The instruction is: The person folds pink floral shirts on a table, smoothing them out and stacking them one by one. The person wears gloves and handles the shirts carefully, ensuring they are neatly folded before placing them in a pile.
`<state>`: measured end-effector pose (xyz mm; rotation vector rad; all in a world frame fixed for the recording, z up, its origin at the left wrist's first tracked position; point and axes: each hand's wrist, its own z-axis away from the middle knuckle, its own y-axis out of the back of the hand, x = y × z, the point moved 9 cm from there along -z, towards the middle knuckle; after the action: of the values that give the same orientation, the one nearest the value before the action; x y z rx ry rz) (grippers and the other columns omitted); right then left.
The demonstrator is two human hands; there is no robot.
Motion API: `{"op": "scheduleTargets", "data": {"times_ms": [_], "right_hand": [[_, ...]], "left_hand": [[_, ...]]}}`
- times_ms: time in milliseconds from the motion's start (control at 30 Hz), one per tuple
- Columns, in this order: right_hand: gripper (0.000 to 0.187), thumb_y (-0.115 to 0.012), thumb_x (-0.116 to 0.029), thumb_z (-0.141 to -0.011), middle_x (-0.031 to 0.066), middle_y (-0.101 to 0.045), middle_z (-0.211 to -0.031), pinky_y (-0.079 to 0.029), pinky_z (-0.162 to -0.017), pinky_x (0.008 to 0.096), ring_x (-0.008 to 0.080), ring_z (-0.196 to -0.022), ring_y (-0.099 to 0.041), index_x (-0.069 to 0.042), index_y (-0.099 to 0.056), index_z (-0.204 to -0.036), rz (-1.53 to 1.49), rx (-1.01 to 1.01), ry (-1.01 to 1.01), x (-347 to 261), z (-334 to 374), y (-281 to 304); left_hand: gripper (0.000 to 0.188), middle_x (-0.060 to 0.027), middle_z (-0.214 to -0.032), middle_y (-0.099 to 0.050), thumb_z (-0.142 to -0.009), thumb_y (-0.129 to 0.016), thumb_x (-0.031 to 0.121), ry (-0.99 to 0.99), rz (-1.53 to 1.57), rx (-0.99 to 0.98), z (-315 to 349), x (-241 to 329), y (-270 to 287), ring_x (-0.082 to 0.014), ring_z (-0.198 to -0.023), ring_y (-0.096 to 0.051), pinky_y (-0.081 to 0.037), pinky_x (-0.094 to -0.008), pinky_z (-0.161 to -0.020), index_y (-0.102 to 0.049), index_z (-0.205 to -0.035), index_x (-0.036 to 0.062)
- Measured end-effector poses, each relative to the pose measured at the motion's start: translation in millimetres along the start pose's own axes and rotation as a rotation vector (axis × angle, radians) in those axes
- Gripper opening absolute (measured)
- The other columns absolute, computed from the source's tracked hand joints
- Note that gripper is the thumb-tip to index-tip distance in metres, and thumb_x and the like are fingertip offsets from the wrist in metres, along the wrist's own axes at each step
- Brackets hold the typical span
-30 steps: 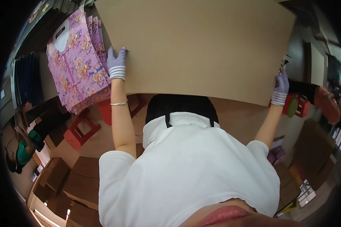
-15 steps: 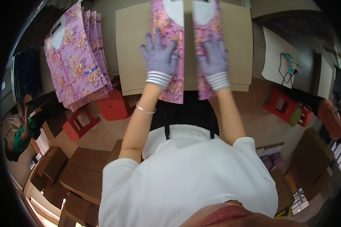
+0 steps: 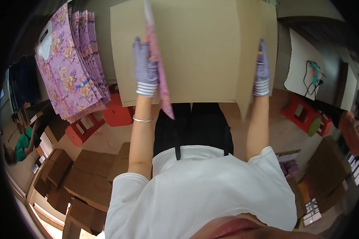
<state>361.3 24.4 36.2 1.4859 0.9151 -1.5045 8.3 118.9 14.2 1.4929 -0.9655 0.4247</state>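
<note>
My left hand (image 3: 144, 69), in a purple-grey striped knit glove with a white-banded cuff, has its fingers stretched up beside a thin pink floral piece (image 3: 158, 65). That piece stands almost edge-on and leans, its lower corner jutting past the table's near edge. It touches the inner side of the hand. My gloved right hand (image 3: 262, 67) is turned edge-on too, fingers straight, just right of a raised tan panel (image 3: 245, 59) that is blurred by motion. Whether the panel's far face carries the floral print is hidden. Beneath everything lies a tan board (image 3: 195, 51).
Folded pink floral garments (image 3: 64, 63) overlap in a fanned stack at left. Red stools (image 3: 83, 127) stand below it, with brown cartons (image 3: 87, 171) behind. On the right, a teal corded tool (image 3: 315, 71) rests on a white sheet (image 3: 301, 59). A person in green (image 3: 24, 143) is far left.
My hands have moved apart and turned from palm-down to edge-on. The left floral piece has tipped up from lying flat. On the right, a tan panel now stands where floral print showed.
</note>
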Motion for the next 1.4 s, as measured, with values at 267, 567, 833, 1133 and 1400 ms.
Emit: {"op": "scheduleTargets", "data": {"times_ms": [267, 567, 833, 1133, 1400], "right_hand": [[0.049, -0.057, -0.029, -0.093, 0.016, -0.043, -0.148, -0.036, -0.111, 0.0376, 0.0357, -0.135, -0.043, -0.012, -0.051, -0.138, 1.175, 0.027, 0.297, 3.3, 0.7, -78.8], [0.057, -0.064, -0.02, -0.096, 0.016, -0.055, -0.135, -0.043, -0.102, 0.0308, 0.0207, -0.122, -0.054, 0.01, -0.042, -0.139, 0.395, -0.051, -0.252, -44.3, 42.0, 72.2], [0.042, -0.061, -0.009, -0.093, 0.0102, -0.065, -0.123, -0.045, -0.098, 0.0271, 0.0151, -0.112, -0.061, -0.002, -0.055, -0.134, 0.852, 0.204, 0.032, -54.8, -30.4, 117.1], [0.031, -0.069, -0.024, -0.091, 0.0038, -0.072, -0.104, -0.052, -0.091, 0.0314, 0.0158, -0.097, -0.066, -0.005, -0.067, -0.115, 0.24, -0.273, -0.167, 5.9, 37.0, -53.4], [0.034, -0.079, -0.028, -0.077, 0.0086, -0.069, -0.089, -0.054, -0.077, 0.0368, 0.0247, -0.079, -0.066, -0.007, -0.068, -0.101, 0.703, -0.314, -0.23, 53.8, 49.0, -108.2]], "left_hand": [[0.067, -0.0225, -0.157, -0.025, -0.094, -0.056, 0.043, -0.06, -0.454, -0.107, -11.9, 52.2, -53.9, -0.043, -0.143, -0.027, -0.023, -0.0489, -0.117, -0.04, -0.146, 0.003], [0.061, -0.0157, -0.155, -0.033, -0.099, -0.052, 0.022, 0.295, 0.994, 0.046, -0.9, 10.0, 51.6, -0.0246, -0.141, -0.036, -0.031, -0.0379, -0.114, -0.03, -0.149, -0.0047], [0.063, -0.0163, -0.149, -0.042, -0.09, -0.063, 0.028, 0.166, 0.465, 0.06, -60.3, 23.9, 39.1, -0.0312, -0.137, -0.04, -0.03, -0.044, -0.114, -0.044, -0.143, -0.0002], [0.062, -0.0225, -0.152, -0.037, -0.099, -0.047, 0.043, -0.392, -0.282, 0.055, -51.0, 86.8, -47.4, -0.0424, -0.139, -0.034, -0.028, -0.0503, -0.114, -0.044, -0.144, 0.0009], [0.063, -0.024, -0.154, -0.03, -0.081, -0.06, 0.043, -0.405, -0.509, -0.092, -18.0, 86.5, -90.0, -0.0483, -0.142, -0.026, -0.015, -0.0664, -0.113, -0.054, -0.128, 0.0019]]}}
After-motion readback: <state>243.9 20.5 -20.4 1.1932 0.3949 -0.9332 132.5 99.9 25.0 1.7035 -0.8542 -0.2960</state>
